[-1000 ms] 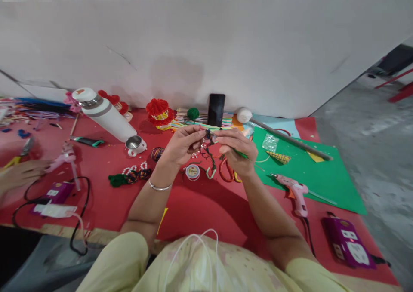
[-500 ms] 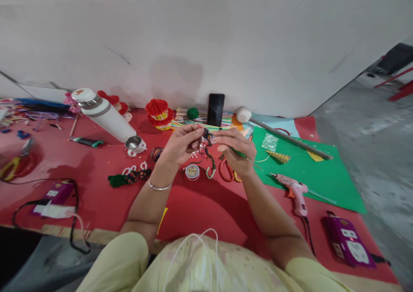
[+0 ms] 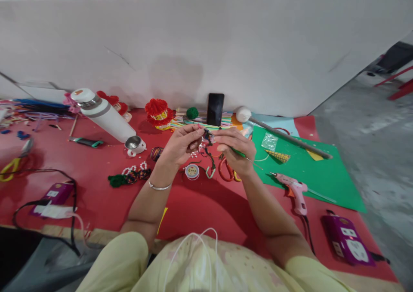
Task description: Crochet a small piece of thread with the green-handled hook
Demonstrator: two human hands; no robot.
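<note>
My left hand point(image 3: 182, 145) pinches a small dark multicoloured piece of yarn work point(image 3: 207, 135) between thumb and fingertips. From it a strand of dark yarn point(image 3: 209, 154) hangs down toward the table. In my right hand point(image 3: 237, 148) is a crochet hook with a green handle point(image 3: 238, 152); its tip end at the yarn is hidden by my fingers. Both hands are close together above the red table covering. Below them lie a white spool of thread point(image 3: 192, 171), red-handled scissors point(image 3: 226, 170) and scattered white beads. A multicoloured yarn ball point(image 3: 156, 154) sits beside my left wrist.
A white thermos point(image 3: 108, 118) and its metal-lined cup point(image 3: 134, 144) stand at left. A phone point(image 3: 215, 109) leans against the white partition point(image 3: 206, 47). On the right are a pink glue gun point(image 3: 295, 191), green sheet point(image 3: 329, 176) and purple power strip point(image 3: 346, 238). Yellow-handled scissors point(image 3: 11, 169) lie far left.
My hands keep almost the same pose, the yarn work still between them. At the left, the black cable has shifted slightly.
</note>
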